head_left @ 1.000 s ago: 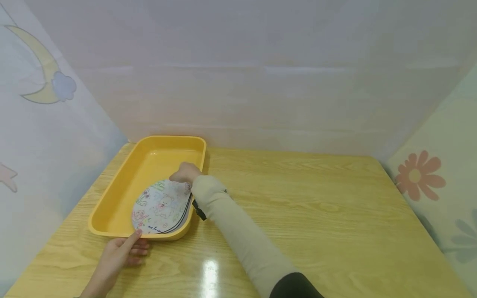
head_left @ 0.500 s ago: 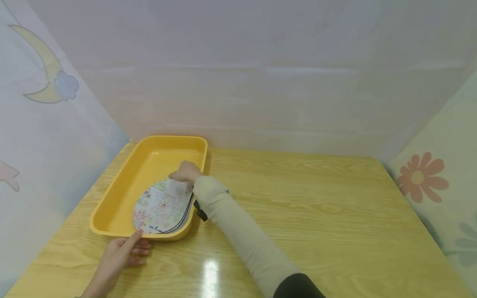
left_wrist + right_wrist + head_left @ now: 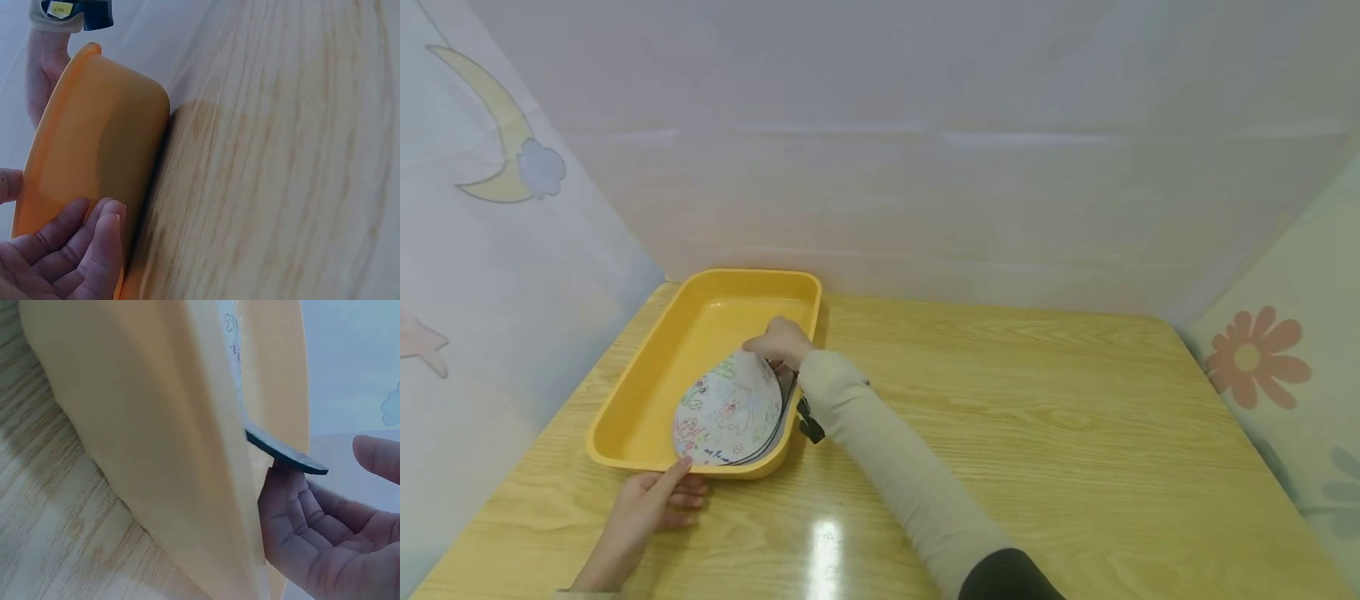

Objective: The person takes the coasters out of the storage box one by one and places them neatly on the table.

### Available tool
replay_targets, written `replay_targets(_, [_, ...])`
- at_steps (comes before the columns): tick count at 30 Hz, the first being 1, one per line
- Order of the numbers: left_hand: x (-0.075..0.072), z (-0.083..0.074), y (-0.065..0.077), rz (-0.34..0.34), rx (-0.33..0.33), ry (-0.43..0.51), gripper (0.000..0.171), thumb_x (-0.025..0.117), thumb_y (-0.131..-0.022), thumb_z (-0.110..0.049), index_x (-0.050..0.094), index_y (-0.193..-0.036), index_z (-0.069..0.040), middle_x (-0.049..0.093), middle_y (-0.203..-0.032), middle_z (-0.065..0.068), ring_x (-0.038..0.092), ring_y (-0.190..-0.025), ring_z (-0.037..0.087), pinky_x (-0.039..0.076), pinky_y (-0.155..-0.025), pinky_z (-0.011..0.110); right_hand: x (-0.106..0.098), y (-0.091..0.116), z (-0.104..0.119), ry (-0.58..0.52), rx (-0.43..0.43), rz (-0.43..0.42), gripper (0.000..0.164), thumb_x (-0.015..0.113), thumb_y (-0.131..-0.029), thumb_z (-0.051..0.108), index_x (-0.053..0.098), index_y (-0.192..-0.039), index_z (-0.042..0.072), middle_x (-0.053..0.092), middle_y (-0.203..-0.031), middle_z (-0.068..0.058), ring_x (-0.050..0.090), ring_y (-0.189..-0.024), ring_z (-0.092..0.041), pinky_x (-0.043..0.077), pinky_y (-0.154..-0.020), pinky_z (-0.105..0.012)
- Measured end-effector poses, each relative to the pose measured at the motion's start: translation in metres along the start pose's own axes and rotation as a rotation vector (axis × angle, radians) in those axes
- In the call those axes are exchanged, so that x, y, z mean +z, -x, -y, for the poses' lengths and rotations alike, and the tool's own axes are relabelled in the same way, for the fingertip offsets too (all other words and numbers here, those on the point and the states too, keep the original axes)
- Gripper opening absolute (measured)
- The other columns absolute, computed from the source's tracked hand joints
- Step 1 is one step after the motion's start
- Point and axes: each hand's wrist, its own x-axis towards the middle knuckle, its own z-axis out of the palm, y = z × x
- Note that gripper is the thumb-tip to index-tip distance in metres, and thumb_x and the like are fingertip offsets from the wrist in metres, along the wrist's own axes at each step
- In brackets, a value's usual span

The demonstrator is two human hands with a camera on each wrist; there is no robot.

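Note:
A yellow tray (image 3: 707, 329) holds a small stack of thin round mats at its near right. The top round mat (image 3: 730, 408) is white with coloured line drawings and a dark edge. My left hand (image 3: 643, 504) grips the tray's near rim, thumb over it and fingers against the outer wall (image 3: 119, 125). Over the tray's right side, my right hand (image 3: 781, 340) holds the top mat's far edge bent upward. In the right wrist view, curled fingers (image 3: 294, 506) lie under the raised mat edge (image 3: 284, 453), while the thumb appears apart from it. How many mats lie beneath is unclear.
The tray stands at the left of a wooden table (image 3: 1000, 417), close to the back wall (image 3: 925, 208). Printed sheets flank both sides, one with a moon (image 3: 493, 125), one with a red flower (image 3: 1247, 358). A black strap buckle (image 3: 810, 423) hangs from my right wrist.
My right hand has lifted the top mat's far edge, so it curves up and away from those below. My left hand keeps its grip on the rim. The view has shifted slightly.

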Motion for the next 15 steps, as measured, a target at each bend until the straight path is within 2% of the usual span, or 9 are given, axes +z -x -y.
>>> replay_targets(7, [-0.0013,-0.0006,0.0004,0.002,-0.003,-0.012,0.050,0.045,-0.096,-0.035,0.062,-0.092,0.012,0.068,-0.083,0.011,0.064,-0.070,0.015,0.057,-0.064,0.033,0.0010,0.0039,-0.0005,0.003,-0.024,0.128,0.027,0.064,-0.086,0.024,0.067,-0.099,0.001,0.063,-0.090,-0.009,0.060,-0.071,-0.021,0.055,-0.062,-0.032])
replay_targets(10, [-0.0016,-0.0004,0.0001,0.001,-0.004,-0.016,0.050,0.045,-0.096,-0.035,0.062,-0.093,0.012,0.068,-0.083,0.011,0.064,-0.070,0.015,0.057,-0.063,0.033,0.0017,0.0053,-0.0013,0.004,-0.028,0.188,0.030,0.062,-0.088,0.024,0.066,-0.108,0.002,0.064,-0.098,-0.011,0.061,-0.073,-0.025,0.056,-0.062,-0.035])
replay_targets(15, [-0.0014,-0.0007,-0.0012,0.005,0.000,-0.017,0.050,0.045,-0.096,-0.035,0.062,-0.092,0.012,0.068,-0.083,0.011,0.065,-0.070,0.015,0.057,-0.063,0.033,0.0013,0.0062,-0.0023,0.019,-0.026,0.214,0.035,0.063,-0.087,0.022,0.061,-0.117,0.003,0.062,-0.108,-0.011,0.062,-0.075,-0.025,0.056,-0.059,-0.034])
